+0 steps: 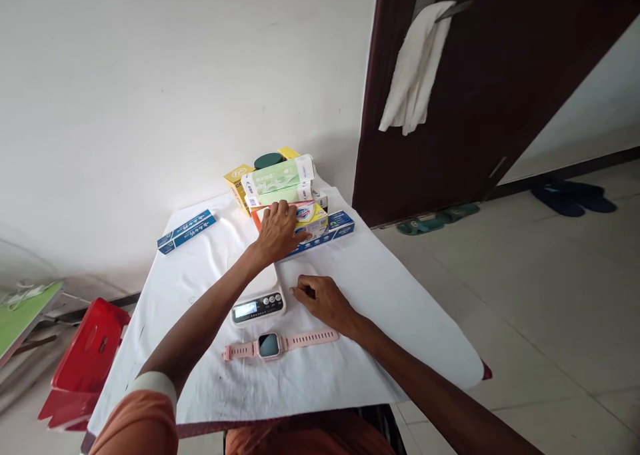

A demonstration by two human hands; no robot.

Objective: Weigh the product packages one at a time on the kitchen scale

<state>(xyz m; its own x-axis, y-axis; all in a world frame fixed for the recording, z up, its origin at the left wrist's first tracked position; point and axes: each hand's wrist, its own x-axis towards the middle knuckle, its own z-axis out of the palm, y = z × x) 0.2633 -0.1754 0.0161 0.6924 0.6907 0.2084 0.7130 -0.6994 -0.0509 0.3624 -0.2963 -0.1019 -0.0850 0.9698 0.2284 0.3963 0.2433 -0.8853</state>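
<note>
My left hand (279, 230) reaches over the kitchen scale to a yellow-and-white soap box (314, 219) in the pile, fingers curled over its left end and thumb along its front. Part of that box is hidden by the hand. My right hand (323, 300) rests on the cloth to the right of the white scale (259, 305), fingers curled in, with nothing visible in them. The scale's display is lit, but its digits are too small to read. In front of it lies a pink-strapped smartwatch (269, 346), stretched out flat.
Behind the soap box are green-and-white cartons (277, 177), a yellow box (237, 176) and a dark green round lid (269, 160). Blue toothpaste boxes (187, 231) lie left and right. The white-clothed table (400, 348) stands by a wall; a red stool (90, 348) is at left.
</note>
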